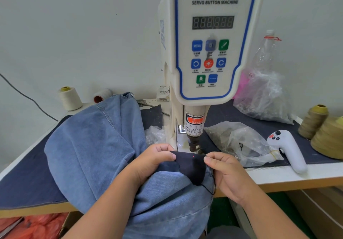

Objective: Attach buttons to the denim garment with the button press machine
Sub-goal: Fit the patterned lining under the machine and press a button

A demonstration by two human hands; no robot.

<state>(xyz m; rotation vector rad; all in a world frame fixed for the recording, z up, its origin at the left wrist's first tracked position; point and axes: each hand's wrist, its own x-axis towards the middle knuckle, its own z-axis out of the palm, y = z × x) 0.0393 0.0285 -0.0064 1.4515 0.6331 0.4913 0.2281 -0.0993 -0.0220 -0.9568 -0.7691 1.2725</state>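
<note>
The left hand [156, 161] and right hand [225, 172] each pinch the dark flap [189, 164] of the light blue denim garment [96, 149] under the white button press machine [213, 40], lining it up; next, probably press.

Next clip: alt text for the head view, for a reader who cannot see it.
Both hands, the left hand and right hand, pinch a dark fabric patch of a blue denim garment under the white button press machine. Plastic bags and thread cones sit on the table.
</note>
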